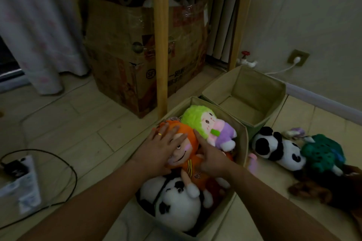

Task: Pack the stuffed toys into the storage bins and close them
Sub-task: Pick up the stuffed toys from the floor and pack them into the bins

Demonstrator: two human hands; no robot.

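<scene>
A beige fabric storage bin (pixel 242 143) in front of me holds several stuffed toys: an orange-haired doll (pixel 186 152), a green-haired doll in purple (pixel 207 125) and a white panda (pixel 176 201). My left hand (pixel 156 150) presses flat on the orange doll's head with fingers straight. My right hand (pixel 210 158) presses on the doll's body with straight fingers. A second beige bin (pixel 274 100) stands empty behind and to the right. On the floor to the right lie another panda (pixel 278 148), a teal plush (pixel 321 154) and a brown plush (pixel 321 191).
A big cardboard box (pixel 137 55) with a brown bear on top stands behind, a wooden post (pixel 160 45) before it. A curtain (pixel 29 25) hangs at left. A black cable (pixel 64 162) and a small box (pixel 21 182) lie left. A wall socket (pixel 297 57) is at right.
</scene>
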